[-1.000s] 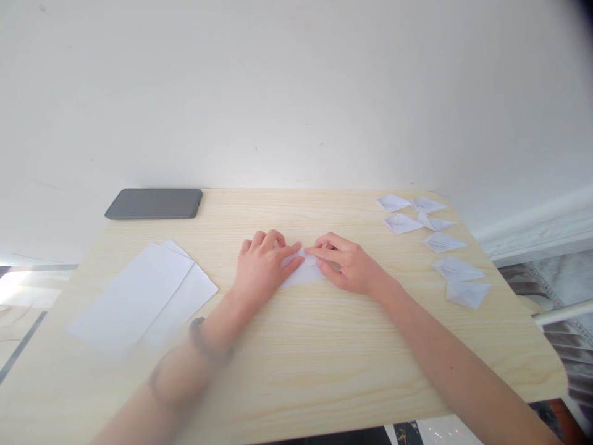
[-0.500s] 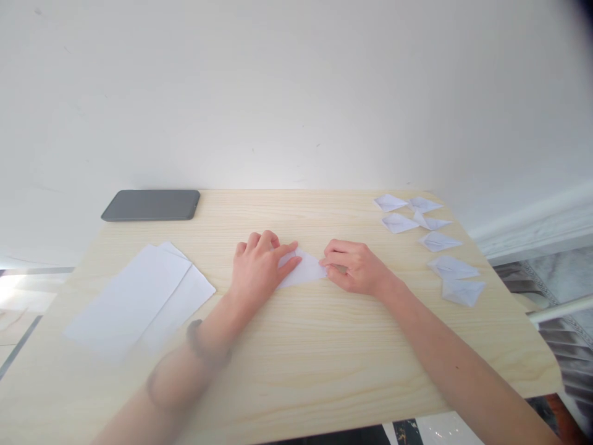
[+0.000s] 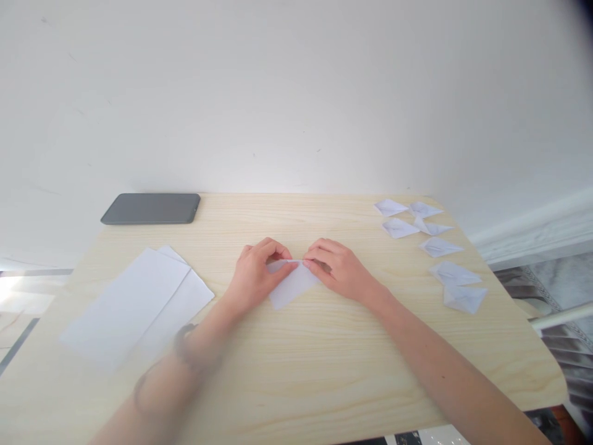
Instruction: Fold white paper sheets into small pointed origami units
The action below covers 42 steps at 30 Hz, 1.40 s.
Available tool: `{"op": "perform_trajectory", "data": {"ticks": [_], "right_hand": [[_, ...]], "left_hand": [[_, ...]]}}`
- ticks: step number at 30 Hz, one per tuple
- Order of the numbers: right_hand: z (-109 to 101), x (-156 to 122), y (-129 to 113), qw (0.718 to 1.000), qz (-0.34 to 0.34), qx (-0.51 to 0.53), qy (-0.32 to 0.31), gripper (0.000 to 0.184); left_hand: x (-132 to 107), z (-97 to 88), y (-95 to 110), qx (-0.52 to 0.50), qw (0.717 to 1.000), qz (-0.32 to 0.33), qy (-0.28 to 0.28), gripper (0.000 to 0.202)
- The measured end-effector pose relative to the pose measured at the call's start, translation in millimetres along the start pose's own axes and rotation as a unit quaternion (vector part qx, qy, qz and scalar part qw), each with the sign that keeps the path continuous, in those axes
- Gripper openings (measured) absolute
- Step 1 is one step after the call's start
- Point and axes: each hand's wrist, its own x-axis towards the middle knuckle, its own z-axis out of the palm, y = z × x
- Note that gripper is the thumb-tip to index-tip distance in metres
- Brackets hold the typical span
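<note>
A small piece of folded white paper (image 3: 293, 287) is held between my two hands above the middle of the table. My left hand (image 3: 258, 269) is closed, pinching its upper edge between thumb and fingertips. From the other side, my right hand (image 3: 339, 267) pinches the same edge with thumb and fingers, its fingertips close to the left ones. The paper's lower part hangs toward me, and my fingers cover its upper corners.
White paper sheets (image 3: 127, 303) lie overlapping at the left. Behind them a dark grey phone-like slab (image 3: 151, 209) rests near the wall. Several folded white paper pieces (image 3: 441, 247) line the right side of the wooden table (image 3: 296, 377). The white wall (image 3: 296, 99) rises along the back edge.
Both hands have come closer together, the right one moving left. The folded paper has turned, its edge now pinched at the top and a corner pointing toward me.
</note>
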Motion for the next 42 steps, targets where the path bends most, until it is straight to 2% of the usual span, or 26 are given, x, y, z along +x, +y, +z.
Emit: {"op": "perform_trajectory", "data": {"ticks": [7, 13, 17, 22, 27, 31, 35, 42], "right_hand": [[-2.1, -2.3, -1.3, 1.000, -0.009, 0.026, 0.005, 0.013], [0.4, -2.2, -7.7, 0.999, 0.002, 0.034, -0.005, 0.012], [-0.1, -0.8, -7.4, 0.999, 0.005, 0.050, -0.011, 0.013], [-10.4, -3.9, -0.4, 0.993, 0.047, 0.092, -0.053, 0.012], [-19.9, -11.0, 6.4, 0.984, 0.082, 0.130, -0.085, 0.012], [-16.3, -9.8, 1.8, 0.986, 0.065, 0.135, -0.071, 0.014], [-8.0, -5.3, -4.7, 0.996, 0.033, 0.066, -0.045, 0.018], [-11.8, -3.2, -2.0, 0.991, 0.027, 0.087, -0.095, 0.022]], "left_hand": [[-0.6, -6.1, 6.7, 0.005, 0.999, 0.002, -0.034, 0.025], [-1.3, -5.5, 6.6, 0.008, 0.998, 0.031, -0.059, 0.025], [-1.4, -6.1, 5.7, 0.007, 0.996, 0.054, -0.069, 0.032], [-1.9, -8.9, 2.8, -0.043, 0.997, 0.041, -0.049, 0.037], [-1.8, -12.2, 1.8, -0.074, 0.995, 0.026, -0.066, 0.039], [-1.0, -12.1, 2.6, -0.071, 0.992, 0.053, -0.090, 0.040], [-0.6, -10.8, 3.7, -0.038, 0.991, 0.079, -0.104, 0.039], [0.3, -16.7, 3.5, -0.002, 0.984, 0.088, -0.153, 0.039]]}}
